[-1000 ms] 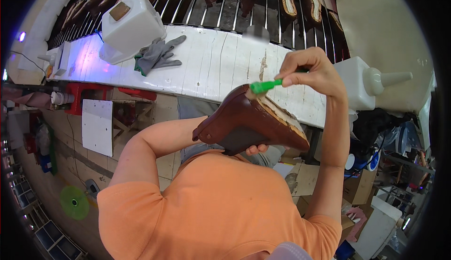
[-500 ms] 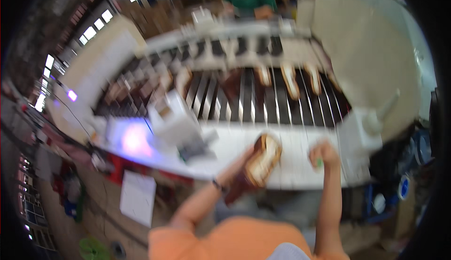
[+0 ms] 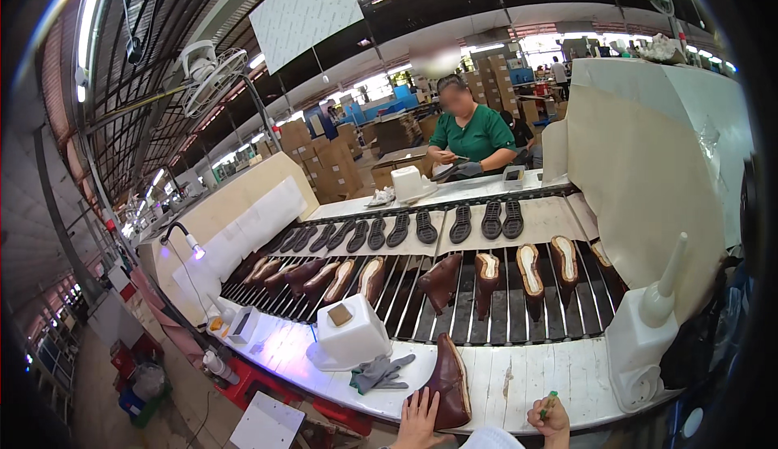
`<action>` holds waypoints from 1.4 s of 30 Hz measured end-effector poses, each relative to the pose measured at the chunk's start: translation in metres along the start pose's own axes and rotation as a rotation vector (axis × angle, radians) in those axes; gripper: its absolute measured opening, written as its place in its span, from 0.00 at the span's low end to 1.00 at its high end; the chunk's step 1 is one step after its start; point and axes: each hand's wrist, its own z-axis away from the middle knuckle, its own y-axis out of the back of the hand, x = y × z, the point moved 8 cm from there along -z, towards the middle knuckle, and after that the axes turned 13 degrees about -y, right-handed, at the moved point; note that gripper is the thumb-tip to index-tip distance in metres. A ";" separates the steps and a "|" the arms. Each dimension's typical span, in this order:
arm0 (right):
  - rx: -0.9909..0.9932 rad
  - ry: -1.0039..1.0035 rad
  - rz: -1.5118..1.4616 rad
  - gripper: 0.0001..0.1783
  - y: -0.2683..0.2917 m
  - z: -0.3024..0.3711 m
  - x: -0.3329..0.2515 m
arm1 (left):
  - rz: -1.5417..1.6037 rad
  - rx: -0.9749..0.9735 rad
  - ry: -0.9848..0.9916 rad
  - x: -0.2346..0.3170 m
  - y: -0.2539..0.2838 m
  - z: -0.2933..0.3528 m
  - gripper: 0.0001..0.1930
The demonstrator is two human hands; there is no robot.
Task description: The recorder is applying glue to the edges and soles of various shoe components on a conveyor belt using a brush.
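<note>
A brown leather shoe upper (image 3: 448, 382), pale along its bottom edge, stands tilted on the white counter (image 3: 506, 372) before me. My left hand (image 3: 420, 418) holds its lower left side with the fingers spread against the leather. To the right, my right hand (image 3: 553, 418) is closed round a small green-handled tool (image 3: 551, 400), its working end not clear. Beyond the counter, several brown shoe uppers (image 3: 530, 275) lie bottom up on a slatted roller conveyor (image 3: 397, 319). Behind them runs a row of black soles (image 3: 460, 224).
A white dispenser box (image 3: 350, 331) and a grey glove (image 3: 381, 374) lie left of the upper. On the right stands a white container with a spout (image 3: 644, 344). A lit lamp (image 3: 194, 246) hangs at the left; a person in green (image 3: 474, 137) works across the conveyor.
The view has tilted up and steadied. The shoe upper, which my left hand held tipped with its pale bottom facing up, now stands more upright on the counter. My right hand still grips the green-handled tool.
</note>
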 end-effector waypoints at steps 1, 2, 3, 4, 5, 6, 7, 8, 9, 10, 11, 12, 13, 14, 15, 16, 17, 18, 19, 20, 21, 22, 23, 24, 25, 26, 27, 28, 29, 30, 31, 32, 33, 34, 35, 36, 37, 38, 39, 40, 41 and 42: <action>0.030 0.011 0.095 0.17 0.000 0.001 -0.001 | 0.097 -0.045 0.019 -0.003 -0.003 -0.001 0.43; 0.047 0.022 0.096 0.17 -0.001 0.001 -0.002 | 0.195 -0.083 0.026 -0.006 -0.006 -0.005 0.63; -0.004 -0.076 0.071 0.15 -0.008 0.002 0.005 | -0.058 -0.138 -0.099 -0.006 -0.003 -0.012 0.47; -0.062 -0.153 0.070 0.17 -0.015 0.002 0.006 | -0.141 0.031 -0.174 -0.007 0.012 -0.023 0.39; -0.037 -0.170 0.088 0.17 -0.019 0.003 0.005 | -0.139 0.098 -0.219 -0.012 0.020 -0.034 0.39; -0.003 -0.198 0.097 0.16 -0.022 0.004 0.006 | 0.188 0.116 -0.072 -0.029 0.023 -0.040 0.36; 0.157 -0.113 0.226 0.15 -0.015 0.010 -0.002 | 0.523 0.102 0.079 -0.042 0.024 -0.036 0.35; 0.321 -0.039 0.339 0.15 -0.008 0.016 -0.010 | 0.855 0.061 0.240 -0.050 0.021 -0.030 0.34; 0.239 -0.074 0.146 0.14 -0.010 0.012 -0.006 | 0.869 0.056 0.233 -0.057 0.029 -0.040 0.34; 0.259 -0.081 0.140 0.14 -0.007 0.012 -0.003 | 0.876 0.055 0.371 -0.073 0.032 -0.044 0.31; 0.144 -0.101 0.083 0.15 -0.011 0.008 0.000 | 0.875 0.050 0.521 -0.088 0.034 -0.045 0.28; 0.031 -0.128 0.024 0.17 -0.014 0.002 0.003 | 0.868 0.046 0.682 -0.100 0.035 -0.040 0.27; 0.103 -0.118 0.027 0.15 -0.002 -0.004 0.005 | 1.005 0.139 0.726 -0.105 0.040 -0.039 0.22; 0.164 -0.110 0.029 0.15 0.009 -0.007 0.008 | 1.093 0.221 0.857 -0.112 0.042 -0.030 0.18; 0.028 -0.032 0.007 0.15 0.004 -0.005 0.003 | 1.338 0.403 0.885 -0.111 0.042 -0.028 0.10; -0.033 0.042 0.068 0.16 0.002 -0.004 -0.001 | 1.415 0.400 0.957 -0.110 0.039 -0.021 0.11; 0.076 0.041 0.193 0.26 0.011 -0.004 -0.001 | 1.492 0.427 0.930 -0.108 0.040 -0.021 0.12; 0.084 0.031 0.165 0.26 0.013 -0.002 0.000 | 1.498 0.456 0.888 -0.107 0.043 -0.021 0.14; 0.109 0.034 0.179 0.24 0.014 0.000 -0.001 | 1.535 0.462 0.815 -0.105 0.047 -0.024 0.14; 0.100 -0.033 -0.052 0.16 0.016 0.002 0.004 | 1.597 0.491 0.761 -0.103 0.048 -0.029 0.14; 0.078 -0.050 -0.065 0.15 0.011 0.003 0.003 | 1.602 0.493 0.761 -0.105 0.048 -0.033 0.14; 0.062 -0.051 -0.080 0.15 0.007 0.003 0.001 | 1.592 0.506 0.742 -0.108 0.049 -0.042 0.15; 0.065 -0.074 -0.080 0.15 0.003 0.004 0.002 | 1.542 0.520 0.732 -0.115 0.049 -0.052 0.15; 0.048 -0.063 -0.080 0.14 -0.001 0.002 -0.001 | 1.472 0.566 0.695 -0.122 0.051 -0.066 0.16; 0.027 -0.044 -0.079 0.13 -0.006 0.001 -0.004 | 1.378 0.560 0.727 -0.134 0.049 -0.077 0.16; 0.036 -0.046 -0.083 0.13 -0.008 -0.001 -0.005 | 1.328 0.596 0.691 -0.144 0.048 -0.094 0.17; 0.041 -0.043 -0.098 0.13 -0.009 -0.001 -0.006 | 1.281 0.635 0.628 -0.156 0.047 -0.113 0.18; 0.015 -0.040 -0.111 0.13 -0.012 -0.002 -0.007 | 1.158 0.683 0.588 -0.173 0.048 -0.130 0.17; 0.009 -0.038 -0.107 0.13 -0.014 -0.003 -0.008 | 1.139 0.716 0.600 -0.189 0.039 -0.147 0.17; 0.043 -0.042 -0.118 0.13 -0.011 -0.003 -0.007 | 1.104 0.748 0.568 -0.205 0.031 -0.165 0.17; 0.052 -0.046 -0.105 0.13 -0.011 -0.003 -0.007 | 1.021 0.788 0.527 -0.223 0.024 -0.186 0.17; 0.045 -0.032 -0.093 0.13 -0.011 -0.003 -0.008 | 0.792 0.817 0.443 -0.238 0.022 -0.201 0.17; 0.065 -0.048 -0.088 0.13 -0.010 -0.002 -0.006 | 0.715 0.844 0.416 -0.256 0.010 -0.214 0.17; 0.065 -0.039 -0.089 0.14 -0.009 -0.001 -0.007 | 0.634 0.801 0.434 -0.277 -0.006 -0.225 0.18; 0.072 -0.028 -0.087 0.14 -0.008 -0.001 -0.008 | 0.578 0.783 0.428 -0.297 -0.022 -0.232 0.19; 0.073 -0.029 -0.084 0.14 -0.008 0.000 -0.008 | 0.519 0.790 0.387 -0.314 -0.037 -0.236 0.20; 0.084 -0.036 -0.079 0.15 -0.007 0.000 -0.008 | 0.474 0.714 0.487 -0.335 -0.062 -0.233 0.21; 0.093 -0.042 -0.073 0.15 -0.007 0.000 -0.008 | 0.432 0.663 0.544 -0.351 -0.085 -0.228 0.22; 0.080 -0.032 -0.083 0.14 -0.008 0.000 -0.009 | 0.375 0.558 0.673 -0.366 -0.111 -0.215 0.22; 0.080 -0.031 -0.078 0.14 -0.008 0.000 -0.010 | 0.316 0.362 0.825 -0.379 -0.140 -0.198 0.21; 0.092 -0.039 -0.088 0.13 -0.007 -0.001 -0.009 | 0.279 0.368 0.938 -0.385 -0.155 -0.173 0.21; 0.081 -0.044 -0.097 0.12 -0.008 0.000 -0.009 | 0.313 0.407 1.046 -0.389 -0.170 -0.159 0.21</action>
